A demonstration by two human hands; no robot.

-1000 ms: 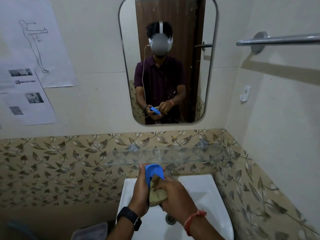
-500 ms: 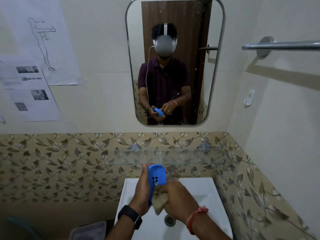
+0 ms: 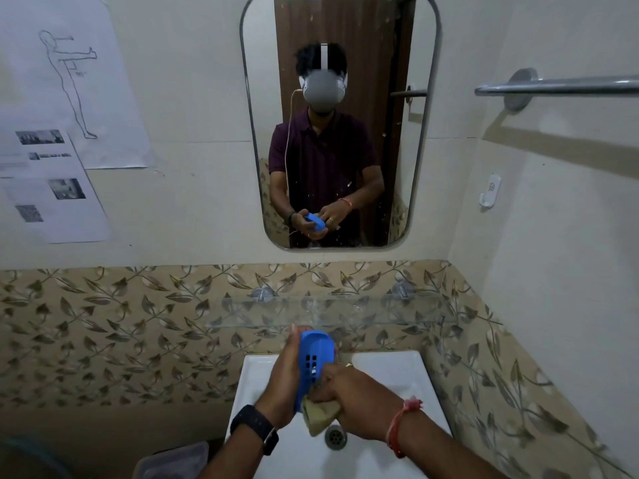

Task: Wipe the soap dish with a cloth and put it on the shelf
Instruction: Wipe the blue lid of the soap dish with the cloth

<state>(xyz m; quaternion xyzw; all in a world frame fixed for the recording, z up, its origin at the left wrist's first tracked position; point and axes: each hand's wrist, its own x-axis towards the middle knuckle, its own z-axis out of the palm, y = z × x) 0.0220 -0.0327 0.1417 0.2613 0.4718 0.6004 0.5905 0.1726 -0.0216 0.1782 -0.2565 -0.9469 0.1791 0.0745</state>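
Observation:
A blue plastic soap dish (image 3: 314, 361) with drain slots is held on edge above the white sink (image 3: 387, 375). My left hand (image 3: 285, 382) grips it from the left side. My right hand (image 3: 349, 392) holds a crumpled beige cloth (image 3: 320, 414) against the dish's lower end. Just beyond the dish, a clear glass shelf (image 3: 345, 311) is fixed to the leaf-patterned tiles.
A mirror (image 3: 340, 122) hangs above the shelf. A metal towel bar (image 3: 560, 86) and a white wall hook (image 3: 490, 193) are on the right wall. Paper sheets (image 3: 69, 108) are taped at the left. The sink drain (image 3: 335, 437) lies below my hands; a plastic container (image 3: 173, 461) sits at the bottom left.
The dish has turned so its slotted face shows. The cloth has slid from the middle of the dish down to its lower end.

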